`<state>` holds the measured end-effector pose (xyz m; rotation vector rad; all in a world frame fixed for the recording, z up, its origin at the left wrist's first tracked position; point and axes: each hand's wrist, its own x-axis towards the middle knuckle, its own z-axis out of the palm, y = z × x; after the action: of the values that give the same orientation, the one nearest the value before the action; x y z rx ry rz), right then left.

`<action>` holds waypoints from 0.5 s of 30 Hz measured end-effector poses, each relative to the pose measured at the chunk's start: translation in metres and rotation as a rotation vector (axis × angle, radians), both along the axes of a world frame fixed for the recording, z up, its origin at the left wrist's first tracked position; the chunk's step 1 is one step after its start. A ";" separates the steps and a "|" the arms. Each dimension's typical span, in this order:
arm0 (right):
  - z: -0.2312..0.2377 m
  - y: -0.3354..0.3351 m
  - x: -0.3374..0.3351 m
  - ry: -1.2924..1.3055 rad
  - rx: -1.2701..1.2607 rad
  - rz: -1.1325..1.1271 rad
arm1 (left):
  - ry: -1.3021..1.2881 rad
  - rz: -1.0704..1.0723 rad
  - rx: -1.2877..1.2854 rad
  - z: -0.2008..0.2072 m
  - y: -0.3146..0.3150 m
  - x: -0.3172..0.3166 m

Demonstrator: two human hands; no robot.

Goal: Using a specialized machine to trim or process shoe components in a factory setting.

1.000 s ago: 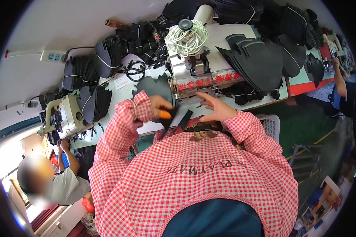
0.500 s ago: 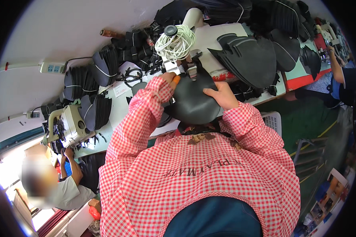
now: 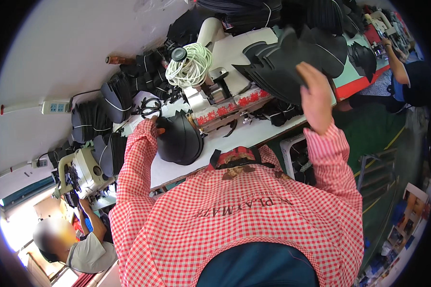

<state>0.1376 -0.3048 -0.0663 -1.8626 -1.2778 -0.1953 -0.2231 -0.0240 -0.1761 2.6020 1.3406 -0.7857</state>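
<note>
The left hand (image 3: 157, 128), mostly hidden by its red-checked cuff, has its grip clenched on the top edge of a black curved leather piece (image 3: 179, 141) lying on the white surface (image 3: 234, 138) just in front of the sewing machine (image 3: 215, 81). The right hand (image 3: 316, 95) rests with fingers spread, grip released, on a stack of black cut pieces (image 3: 282, 71) to the right, beside the coil of white cord (image 3: 191, 67)

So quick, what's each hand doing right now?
Left hand: closed on the rounded black piece on the white table.
Right hand: on the stack of black pieces; grip unclear.
</note>
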 end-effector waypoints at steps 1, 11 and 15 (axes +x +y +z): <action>-0.025 -0.003 0.001 -0.117 -0.183 0.037 | 0.030 -0.003 -0.018 -0.004 0.002 -0.002; -0.084 0.027 -0.089 1.075 -0.469 0.897 | -0.812 -0.072 -1.168 0.084 -0.090 0.058; -0.103 0.037 -0.092 1.535 -0.535 0.581 | -0.727 0.393 -0.712 0.055 -0.095 0.078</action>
<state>0.0457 -0.2675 -0.1693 -1.2418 -0.6254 1.6718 -0.1452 -0.1194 -0.1208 1.7145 1.0253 -0.1524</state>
